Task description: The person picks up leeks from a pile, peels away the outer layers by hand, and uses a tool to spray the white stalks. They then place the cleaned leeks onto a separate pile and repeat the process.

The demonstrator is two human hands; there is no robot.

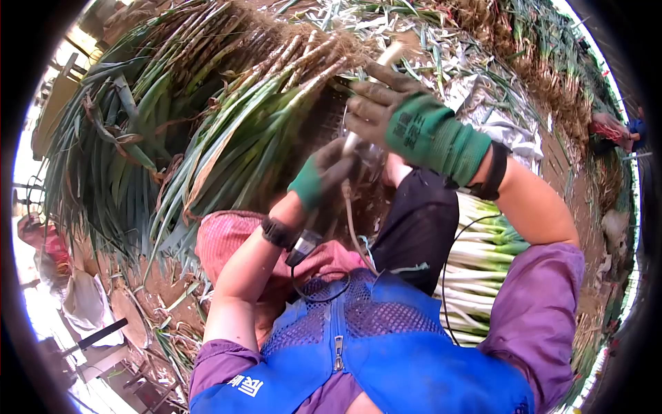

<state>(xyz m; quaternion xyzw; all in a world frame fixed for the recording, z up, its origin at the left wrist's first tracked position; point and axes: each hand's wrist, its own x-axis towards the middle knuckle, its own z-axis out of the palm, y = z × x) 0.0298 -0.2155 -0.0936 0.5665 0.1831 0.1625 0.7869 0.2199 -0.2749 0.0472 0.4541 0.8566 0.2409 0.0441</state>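
A green onion [353, 141] slants between my gloved hands, its white shaft partly hidden and its root end above my right fingers. My left hand [323, 171], in a green and dark work glove, has its fingers curled around the lower part of the shaft. Across the stalk lies my right hand [386, 114], its gloved fingers stretched out and slightly apart; its thumb is hidden. A thin hose [349, 217] runs down from beside my left hand towards my lap. Just left of my hands rests a big heap of unpeeled green onions [234, 131], roots towards the top.
Peeled green onions [476, 276] lie in a row beside my right leg [417, 228]. Stripped leaves and skins [476, 86] litter the ground ahead. More bundles [552, 62] line the upper right, where another person's hand [624, 138] shows. A black cable [445, 290] hangs near my vest.
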